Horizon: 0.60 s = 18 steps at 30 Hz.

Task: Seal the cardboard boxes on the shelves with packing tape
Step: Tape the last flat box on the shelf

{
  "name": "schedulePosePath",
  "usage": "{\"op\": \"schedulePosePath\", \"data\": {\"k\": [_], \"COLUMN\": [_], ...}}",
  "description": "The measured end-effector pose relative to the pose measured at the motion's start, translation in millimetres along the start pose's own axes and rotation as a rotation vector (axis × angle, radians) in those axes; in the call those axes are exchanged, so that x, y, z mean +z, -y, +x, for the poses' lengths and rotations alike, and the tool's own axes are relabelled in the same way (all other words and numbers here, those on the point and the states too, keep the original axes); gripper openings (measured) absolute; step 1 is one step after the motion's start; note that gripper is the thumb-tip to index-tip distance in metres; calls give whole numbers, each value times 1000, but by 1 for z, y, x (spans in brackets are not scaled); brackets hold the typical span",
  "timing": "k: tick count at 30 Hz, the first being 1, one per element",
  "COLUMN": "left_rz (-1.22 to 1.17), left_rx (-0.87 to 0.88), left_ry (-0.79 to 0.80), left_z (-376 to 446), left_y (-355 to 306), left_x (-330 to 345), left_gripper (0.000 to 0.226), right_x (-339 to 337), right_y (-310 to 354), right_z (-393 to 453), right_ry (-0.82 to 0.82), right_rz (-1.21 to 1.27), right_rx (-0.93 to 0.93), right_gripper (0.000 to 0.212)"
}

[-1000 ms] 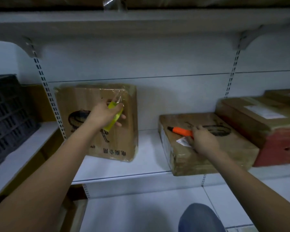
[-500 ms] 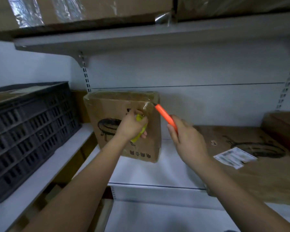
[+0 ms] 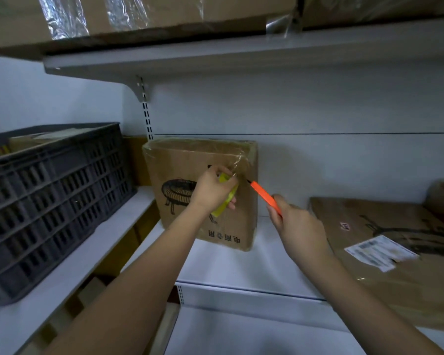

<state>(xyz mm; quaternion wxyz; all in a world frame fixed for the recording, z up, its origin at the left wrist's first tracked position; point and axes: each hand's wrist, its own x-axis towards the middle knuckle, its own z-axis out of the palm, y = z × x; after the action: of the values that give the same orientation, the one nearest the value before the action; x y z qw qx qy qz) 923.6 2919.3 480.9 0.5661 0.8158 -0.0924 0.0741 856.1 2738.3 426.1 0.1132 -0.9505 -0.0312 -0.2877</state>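
An upright cardboard box [image 3: 180,165] with a printed drawing stands on the white shelf [image 3: 241,267], clear tape stretched over its top right corner. My left hand [image 3: 212,189] grips a yellow-green tape roll [image 3: 224,198] against the box front. My right hand [image 3: 296,226] holds an orange utility knife [image 3: 263,194], its dark tip pointing up-left at the tape strip just right of the roll.
A dark slatted plastic crate [image 3: 49,201] sits on the left shelf. A flat cardboard box [image 3: 395,265] with a white label lies to the right. Taped boxes [image 3: 151,16] rest on the shelf above. A lower shelf [image 3: 254,336] runs below.
My right hand lifted the orange knife off the flat box and brought it left to the tape beside the roll. The view swung left and came closer to the upright box.
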Motion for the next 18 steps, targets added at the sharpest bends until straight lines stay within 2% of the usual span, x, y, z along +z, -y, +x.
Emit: {"op": "schedulePosePath", "data": {"k": [3, 6, 10, 14, 18], "left_rz": [5, 9, 10, 35, 53], "left_rx": [6, 10, 12, 21, 44], "left_ry": [6, 4, -4, -12, -6], "left_z": [3, 5, 8, 6, 9], "left_y": [-2, 0, 2, 2, 4], "left_x": [1, 0, 2, 2, 1], "left_gripper": [23, 24, 23, 21, 21], "right_x": [14, 11, -15, -19, -14], "right_y": [-20, -23, 1, 22, 18], "right_z": [-23, -37, -16, 32, 23], "right_ry": [16, -34, -151, -75, 17], "right_rz": [-24, 135, 324, 236, 86], "right_rx": [46, 82, -35, -52, 8], "right_gripper": [33, 30, 33, 36, 34]}}
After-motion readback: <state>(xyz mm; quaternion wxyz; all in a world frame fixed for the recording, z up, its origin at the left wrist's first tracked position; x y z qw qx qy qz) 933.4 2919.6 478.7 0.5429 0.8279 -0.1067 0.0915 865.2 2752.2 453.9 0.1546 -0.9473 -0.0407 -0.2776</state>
